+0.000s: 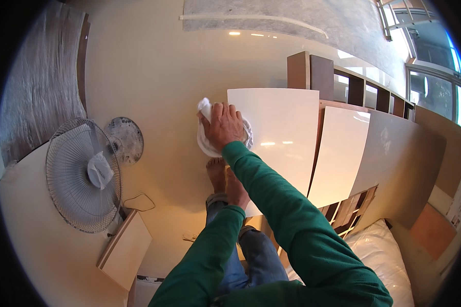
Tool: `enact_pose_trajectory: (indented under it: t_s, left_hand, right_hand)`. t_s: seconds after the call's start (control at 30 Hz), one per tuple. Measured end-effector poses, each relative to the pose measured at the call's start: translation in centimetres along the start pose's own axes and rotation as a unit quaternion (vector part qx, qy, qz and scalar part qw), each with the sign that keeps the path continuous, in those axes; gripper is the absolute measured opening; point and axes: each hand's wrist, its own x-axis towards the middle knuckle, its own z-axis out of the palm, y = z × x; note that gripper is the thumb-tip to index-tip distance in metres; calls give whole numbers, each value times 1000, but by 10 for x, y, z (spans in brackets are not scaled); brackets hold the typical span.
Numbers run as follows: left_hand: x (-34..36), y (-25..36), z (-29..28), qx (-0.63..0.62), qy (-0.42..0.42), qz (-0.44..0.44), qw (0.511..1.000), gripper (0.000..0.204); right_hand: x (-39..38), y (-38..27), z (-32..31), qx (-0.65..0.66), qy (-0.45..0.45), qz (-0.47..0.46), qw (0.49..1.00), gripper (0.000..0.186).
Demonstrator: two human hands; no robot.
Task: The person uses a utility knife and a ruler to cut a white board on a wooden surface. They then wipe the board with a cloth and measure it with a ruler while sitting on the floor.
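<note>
A large glossy white panel [281, 133] lies in front of me. At its left edge my right hand [224, 125] presses a bunched white cloth [208, 146]. The fingers curve over the cloth, and part of it sticks out beyond the thumb. My left hand [236, 190] is lower down, near the same edge of the panel and beside my bare foot [216, 174]. My right forearm crosses close to it, and its fingertips are hidden, so its grip does not show.
A standing fan [84, 176] with a round base [124, 140] is at the left, near a small board [125, 250]. To the right are another white panel [338, 153], a slatted frame [374, 92] and a brown board [399, 158]. A plastic-wrapped bundle [379, 261] lies lower right.
</note>
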Motion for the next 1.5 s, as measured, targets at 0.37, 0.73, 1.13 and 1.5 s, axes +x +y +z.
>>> enact_pose_trajectory:
  t_s: [0.37, 0.73, 1.13, 1.5]
  left_hand:
    - [62, 1, -109, -28, 117, 149, 981, 55]
    - [156, 295, 5, 367, -191, 234, 880, 95]
    - [133, 274, 38, 460, -161, 265, 832, 150]
    - [125, 291, 50, 520, -161, 228, 807, 150]
  right_hand:
    - [-31, 169, -99, -108, 219, 135, 960, 47]
    - [-138, 163, -76, -39, 258, 268, 927, 46]
    - [-431, 189, -28, -14, 325, 537, 778, 38]
    - [-225, 83, -19, 78, 315, 126, 938, 30]
